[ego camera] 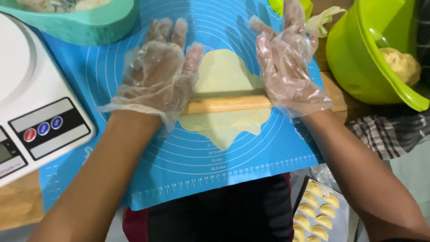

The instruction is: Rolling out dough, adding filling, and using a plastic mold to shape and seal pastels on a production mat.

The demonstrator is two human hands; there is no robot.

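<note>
- left hand [156, 74] and right hand [286, 67], gloved, are pressing flat and open on the ends of the wooden rolling pin [228, 104], not gripping.
- pin is lying across the thin dough sheet [226, 74] on the blue mat [188, 166].
- dough is likely soft, tearing easily; best lifted by its edges.

Both ends of the wooden rolling pin [227, 104] lie hidden under the gloved palms. The teal bowl [85, 24], the white scale [31, 94] and the tray of folded dumplings [319, 210] run off the edges. The small markings along the blue mat [179, 166] are too fine to make out.
</note>
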